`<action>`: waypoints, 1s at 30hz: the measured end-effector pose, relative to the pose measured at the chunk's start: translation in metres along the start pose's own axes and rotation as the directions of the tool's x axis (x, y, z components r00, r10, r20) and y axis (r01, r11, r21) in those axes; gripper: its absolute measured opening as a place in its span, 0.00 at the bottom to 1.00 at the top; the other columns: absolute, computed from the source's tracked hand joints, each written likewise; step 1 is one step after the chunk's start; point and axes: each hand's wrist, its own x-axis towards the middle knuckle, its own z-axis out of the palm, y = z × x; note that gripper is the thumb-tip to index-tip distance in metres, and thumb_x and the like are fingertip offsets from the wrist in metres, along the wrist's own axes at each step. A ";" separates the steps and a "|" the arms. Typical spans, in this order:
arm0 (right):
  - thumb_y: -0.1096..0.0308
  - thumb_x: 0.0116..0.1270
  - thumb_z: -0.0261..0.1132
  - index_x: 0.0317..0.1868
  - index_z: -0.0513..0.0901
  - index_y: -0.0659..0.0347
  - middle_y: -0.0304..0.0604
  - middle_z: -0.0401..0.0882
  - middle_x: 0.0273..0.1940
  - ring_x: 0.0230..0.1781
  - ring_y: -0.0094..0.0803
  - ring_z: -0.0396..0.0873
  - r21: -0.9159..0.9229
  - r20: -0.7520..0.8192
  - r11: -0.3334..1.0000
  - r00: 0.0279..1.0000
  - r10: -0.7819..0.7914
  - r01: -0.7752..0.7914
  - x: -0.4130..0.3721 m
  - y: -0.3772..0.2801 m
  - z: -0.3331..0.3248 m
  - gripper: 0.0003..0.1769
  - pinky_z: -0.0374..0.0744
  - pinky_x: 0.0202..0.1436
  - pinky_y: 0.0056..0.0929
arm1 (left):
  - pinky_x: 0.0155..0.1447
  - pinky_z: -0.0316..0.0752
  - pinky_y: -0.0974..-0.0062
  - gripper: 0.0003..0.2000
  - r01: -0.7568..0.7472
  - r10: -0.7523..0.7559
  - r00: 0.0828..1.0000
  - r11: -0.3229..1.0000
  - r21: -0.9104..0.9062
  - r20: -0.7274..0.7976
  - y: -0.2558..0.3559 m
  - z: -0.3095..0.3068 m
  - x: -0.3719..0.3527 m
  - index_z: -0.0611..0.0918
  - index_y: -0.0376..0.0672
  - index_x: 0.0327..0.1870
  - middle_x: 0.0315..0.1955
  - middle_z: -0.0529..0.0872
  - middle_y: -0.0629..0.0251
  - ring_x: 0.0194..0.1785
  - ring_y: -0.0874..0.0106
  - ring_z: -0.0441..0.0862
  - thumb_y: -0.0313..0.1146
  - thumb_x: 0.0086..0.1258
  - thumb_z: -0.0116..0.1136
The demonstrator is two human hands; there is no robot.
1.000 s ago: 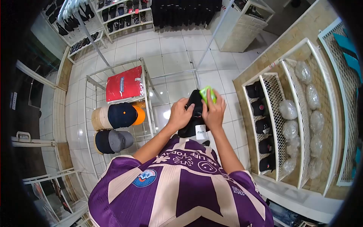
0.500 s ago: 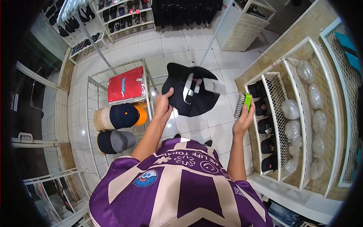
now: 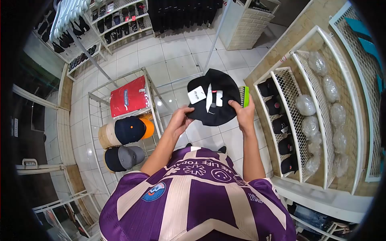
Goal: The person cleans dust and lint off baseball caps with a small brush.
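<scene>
A black cap (image 3: 222, 82) is held up in front of me, its underside and back strap facing me. White tags hang on it, one a square paper tag (image 3: 196, 95) lying over its left part. My left hand (image 3: 181, 119) pinches the cap's lower left edge between thumb and fingers. On the other side, my right hand (image 3: 244, 114) grips the cap's right edge with the thumb on top. That same hand also holds a scrub brush (image 3: 246, 96) with a bright green back, its pale bristles turned toward the cap. Some fingers are hidden behind the cap.
A wire rack (image 3: 93, 96) at left bears a bagged red garment (image 3: 129, 96) and several caps (image 3: 130, 130). Along the right wall, a white mesh shelf (image 3: 295, 86) holds black caps and clear plastic-wrapped bundles (image 3: 309, 126). Shoe shelves (image 3: 120, 22) and dark hanging clothes (image 3: 183, 14) stand behind.
The cap has turned, and its square tag now lies on the left. My right hand has come in with the brush and taken the cap's right edge. The view has shifted slightly.
</scene>
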 end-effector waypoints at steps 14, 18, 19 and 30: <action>0.67 0.58 0.73 0.63 0.77 0.70 0.51 0.85 0.47 0.48 0.41 0.83 -0.377 0.198 0.924 0.980 0.015 0.063 0.003 -0.014 0.011 0.33 0.79 0.56 0.34 | 0.29 0.72 0.58 0.29 -0.231 0.394 0.902 0.097 0.968 0.176 0.040 0.038 -0.033 0.81 0.27 0.23 0.12 0.74 0.47 0.18 0.57 0.73 0.52 0.68 0.67; 0.60 0.68 0.67 0.69 0.71 0.76 0.65 0.82 0.53 0.54 0.58 0.81 -0.507 -0.007 0.837 0.970 -0.242 0.205 -0.006 -0.022 0.012 0.35 0.76 0.61 0.44 | 0.35 0.76 0.54 0.23 -0.208 0.406 0.899 0.071 0.976 0.162 0.035 0.032 -0.029 0.81 0.26 0.25 0.19 0.80 0.38 0.28 0.39 0.80 0.43 0.68 0.65; 0.62 0.70 0.65 0.70 0.70 0.76 0.66 0.81 0.54 0.55 0.59 0.80 -0.427 -0.065 0.877 0.960 -0.271 0.219 -0.012 -0.030 0.017 0.35 0.76 0.61 0.46 | 0.37 0.77 0.53 0.21 -0.221 0.434 0.884 0.056 0.974 0.176 0.032 0.030 -0.030 0.81 0.26 0.25 0.20 0.80 0.37 0.30 0.39 0.81 0.41 0.67 0.65; 0.62 0.56 0.78 0.61 0.69 0.65 0.59 0.76 0.55 0.50 0.59 0.80 -0.792 0.057 0.566 0.951 -0.304 0.228 -0.019 0.004 0.048 0.37 0.80 0.51 0.50 | 0.40 0.77 0.52 0.14 -0.231 0.288 0.935 0.051 0.972 0.207 0.031 0.058 -0.047 0.83 0.29 0.31 0.23 0.82 0.38 0.33 0.40 0.82 0.36 0.65 0.63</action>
